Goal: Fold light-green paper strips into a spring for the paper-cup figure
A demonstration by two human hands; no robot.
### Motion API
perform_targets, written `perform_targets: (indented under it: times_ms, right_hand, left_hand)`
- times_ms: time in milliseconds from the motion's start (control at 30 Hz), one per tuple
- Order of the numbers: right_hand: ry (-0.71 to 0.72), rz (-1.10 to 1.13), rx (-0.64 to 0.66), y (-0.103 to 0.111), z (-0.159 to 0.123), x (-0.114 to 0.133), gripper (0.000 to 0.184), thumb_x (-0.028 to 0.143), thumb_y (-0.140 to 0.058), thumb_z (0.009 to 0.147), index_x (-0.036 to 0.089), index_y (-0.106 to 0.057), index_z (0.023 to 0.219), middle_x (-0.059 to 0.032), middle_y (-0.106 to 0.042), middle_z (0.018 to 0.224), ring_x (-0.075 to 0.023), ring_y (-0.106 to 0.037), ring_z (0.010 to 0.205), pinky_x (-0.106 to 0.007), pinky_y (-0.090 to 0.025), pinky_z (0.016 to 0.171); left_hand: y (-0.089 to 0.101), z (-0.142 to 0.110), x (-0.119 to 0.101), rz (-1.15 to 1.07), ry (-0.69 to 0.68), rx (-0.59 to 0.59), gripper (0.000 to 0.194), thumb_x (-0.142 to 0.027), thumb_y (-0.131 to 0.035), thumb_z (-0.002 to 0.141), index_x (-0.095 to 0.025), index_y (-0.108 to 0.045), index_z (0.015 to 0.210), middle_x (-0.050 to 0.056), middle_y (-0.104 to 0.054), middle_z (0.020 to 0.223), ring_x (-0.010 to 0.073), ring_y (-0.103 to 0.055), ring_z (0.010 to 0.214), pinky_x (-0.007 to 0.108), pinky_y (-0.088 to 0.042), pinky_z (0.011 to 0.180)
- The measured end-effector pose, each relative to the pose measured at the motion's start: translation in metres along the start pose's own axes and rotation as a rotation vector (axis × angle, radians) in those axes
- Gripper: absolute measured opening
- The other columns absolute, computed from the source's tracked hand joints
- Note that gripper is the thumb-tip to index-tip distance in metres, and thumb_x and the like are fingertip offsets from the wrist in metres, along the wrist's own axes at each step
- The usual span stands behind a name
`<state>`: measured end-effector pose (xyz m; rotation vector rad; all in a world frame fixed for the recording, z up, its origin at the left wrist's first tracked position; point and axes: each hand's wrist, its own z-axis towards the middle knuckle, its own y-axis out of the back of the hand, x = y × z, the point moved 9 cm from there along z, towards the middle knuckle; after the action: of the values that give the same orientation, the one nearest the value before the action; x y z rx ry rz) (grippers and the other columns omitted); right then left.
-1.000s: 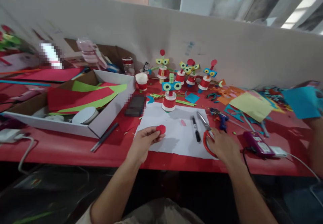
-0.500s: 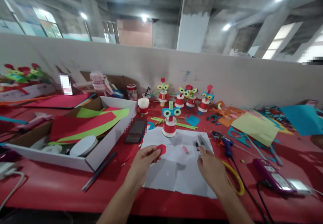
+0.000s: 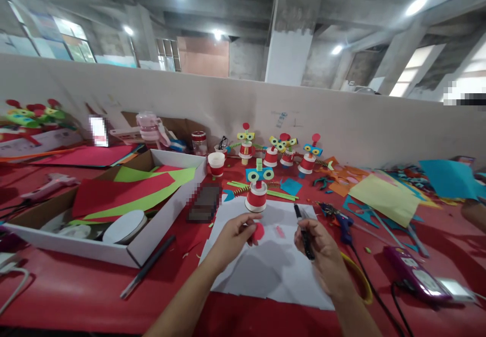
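Between the thumb and fingers of my left hand (image 3: 236,238) is a round piece of red paper (image 3: 258,232), held above white paper sheets (image 3: 258,276). A black marker pen (image 3: 307,243) is gripped in my right hand (image 3: 322,248), its upper end tilted away from me. Yellow-handled scissors (image 3: 362,281) lie partly hidden beneath that hand. Just beyond my hands stands a paper-cup robot figure (image 3: 256,196) with blue eye pieces and spiral arms. On the sheets between my hands lies a small pink object (image 3: 280,231), blurred.
Left stands a white box (image 3: 167,220) with coloured paper and a tape roll (image 3: 125,227). More cup figures (image 3: 271,157) line the wall. Right are a glue gun (image 3: 345,229) with its cable, a purple device (image 3: 415,273) and paper scraps (image 3: 383,195). Another person's hand (image 3: 476,213) shows at the right edge.
My right hand has picked up the black marker pen from the sheets and drawn it back slightly. My left hand has moved right with the red paper circle.
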<state>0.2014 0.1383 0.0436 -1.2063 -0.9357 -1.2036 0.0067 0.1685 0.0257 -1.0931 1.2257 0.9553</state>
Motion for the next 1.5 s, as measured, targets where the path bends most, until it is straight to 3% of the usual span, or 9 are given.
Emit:
perform_targets:
  times_ms: [200,367,567,800,967,1100,1267,1400,1500]
  right_hand:
    - [0.262,0.168,-0.276,0.004,0.017,0.016,0.024,0.037,-0.067,0.081,0.022,-0.053,0.070,0.0081,-0.037,0.051,-0.0071,-0.035,0.043,-0.021,-0.027,0.041]
    - [0.142,0.185,-0.201,-0.006,0.028,0.002,0.015,0.032,-0.068,0.076,0.020,-0.063,0.083,0.0059,-0.051,0.049,-0.0093,-0.049,0.043,-0.021,-0.033,0.042]
    - [0.063,0.168,-0.260,0.004,0.023,-0.006,0.022,0.028,-0.075,0.068,0.019,-0.067,0.086,0.0005,-0.065,0.056,-0.0155,-0.065,0.058,-0.020,-0.035,0.043]
    - [0.092,0.158,-0.144,-0.004,0.021,-0.006,0.015,0.034,-0.072,0.077,0.020,-0.067,0.078,0.0030,-0.060,0.054,-0.0112,-0.059,0.051,-0.020,-0.035,0.043]
    - [0.178,-0.002,-0.053,-0.012,0.015,-0.006,0.010,0.027,-0.072,0.080,0.023,-0.066,0.088,0.0034,-0.063,0.067,-0.0112,-0.060,0.061,-0.023,-0.044,0.055]
    - [0.289,-0.240,-0.117,-0.008,0.011,0.003,0.004,0.028,-0.065,0.086,0.024,-0.065,0.088,0.0026,-0.062,0.071,-0.0120,-0.058,0.061,-0.025,-0.045,0.056]
    - [0.464,-0.922,-0.063,-0.012,0.003,0.019,0.013,0.022,-0.056,0.089,0.021,-0.068,0.095,-0.0051,-0.067,0.083,-0.0196,-0.061,0.078,-0.033,-0.047,0.072]
    - [0.246,-1.441,0.140,-0.005,0.006,-0.007,0.035,0.011,-0.054,0.082,0.019,-0.066,0.114,-0.0108,-0.066,0.101,-0.0292,-0.054,0.098,-0.040,-0.042,0.084]
    - [0.083,-1.576,0.182,0.004,0.007,-0.018,0.043,0.005,-0.046,0.082,0.019,-0.065,0.118,-0.0118,-0.066,0.106,-0.0302,-0.052,0.104,-0.041,-0.040,0.088]
  left_hand:
    - [-0.014,0.017,0.002,0.064,-0.042,0.071,0.017,-0.029,-0.066,0.071,-0.014,-0.066,0.080,-0.002,-0.058,0.064,0.0089,-0.052,0.049,0.024,-0.039,0.050]
    - [0.012,0.018,0.013,-0.051,0.035,-0.007,0.023,-0.028,-0.069,0.072,-0.015,-0.070,0.090,0.001,-0.066,0.070,0.0095,-0.057,0.054,0.023,-0.040,0.053]
    - [0.026,0.012,0.007,-0.102,0.035,-0.070,0.013,-0.024,-0.074,0.069,-0.015,-0.067,0.074,0.003,-0.071,0.070,0.0124,-0.063,0.061,0.024,-0.046,0.058]
    - [0.019,-0.012,-0.050,0.476,-0.593,-0.159,0.013,-0.008,-0.067,0.078,-0.019,-0.072,0.076,0.004,-0.074,0.084,0.0129,-0.068,0.081,0.023,-0.052,0.076]
    - [0.007,-0.027,-0.060,0.710,-0.797,-0.197,0.021,0.000,-0.063,0.078,-0.019,-0.071,0.079,0.003,-0.073,0.088,0.0106,-0.068,0.082,0.020,-0.053,0.075]
    - [0.006,-0.029,-0.060,0.758,-0.833,-0.211,0.021,0.000,-0.063,0.079,-0.019,-0.070,0.081,0.002,-0.072,0.084,0.0105,-0.068,0.080,0.020,-0.054,0.075]
    - [0.009,-0.028,-0.059,0.843,-0.851,-0.262,0.020,-0.002,-0.062,0.080,-0.020,-0.068,0.085,0.001,-0.071,0.082,0.0121,-0.067,0.078,0.023,-0.054,0.077]
    - [0.014,-0.028,-0.057,0.876,-0.856,-0.323,0.017,-0.007,-0.063,0.081,-0.023,-0.068,0.086,0.000,-0.071,0.082,0.0145,-0.068,0.077,0.026,-0.054,0.077]
    - [0.016,-0.027,-0.054,0.873,-0.833,-0.314,0.016,-0.012,-0.062,0.082,-0.025,-0.068,0.087,0.000,-0.072,0.083,0.0163,-0.068,0.078,0.027,-0.054,0.075]
